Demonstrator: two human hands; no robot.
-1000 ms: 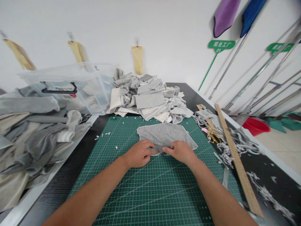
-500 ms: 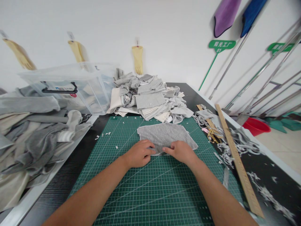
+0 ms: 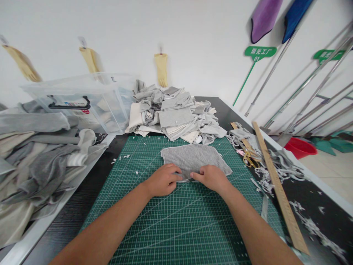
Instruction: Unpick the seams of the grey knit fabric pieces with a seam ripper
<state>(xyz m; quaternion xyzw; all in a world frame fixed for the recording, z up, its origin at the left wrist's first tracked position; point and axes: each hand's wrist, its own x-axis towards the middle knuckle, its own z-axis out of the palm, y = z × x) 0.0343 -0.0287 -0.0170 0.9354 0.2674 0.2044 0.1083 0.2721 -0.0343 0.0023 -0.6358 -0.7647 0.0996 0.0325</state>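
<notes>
Grey cloth (image 3: 195,157) lies on the green cutting mat (image 3: 176,224), with the half-curled left hand (image 3: 163,180) and half-curled right hand (image 3: 213,178) touching its near edge, though whether either pinches it I cannot tell.

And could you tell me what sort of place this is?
Probably a textile workroom, perhaps in a factory: there is a green gridded cutting mat, a heap of fabric pieces at its far end, and a green sign reading "Sunshine Factory" in Chinese.
</notes>
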